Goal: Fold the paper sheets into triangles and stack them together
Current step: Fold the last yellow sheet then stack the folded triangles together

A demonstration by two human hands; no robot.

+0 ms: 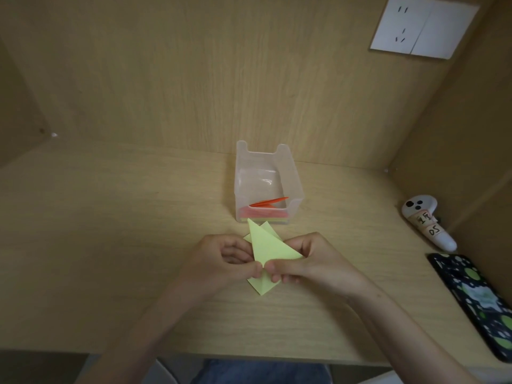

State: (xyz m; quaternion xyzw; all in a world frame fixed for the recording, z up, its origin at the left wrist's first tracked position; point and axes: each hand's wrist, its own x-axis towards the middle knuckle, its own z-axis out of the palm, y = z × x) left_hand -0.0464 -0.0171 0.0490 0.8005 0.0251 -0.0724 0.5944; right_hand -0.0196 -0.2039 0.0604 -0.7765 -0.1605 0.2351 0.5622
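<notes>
Both left hand [221, 263] and right hand [315, 261] pinch yellow paper [270, 246] (clear box [291, 173] just beyond, phone [471, 295] right).

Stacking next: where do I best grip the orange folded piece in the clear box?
Pinch the raised right tip of the orange folded piece, coming from above through the open top of the clear box: its walls block the sides.
</notes>
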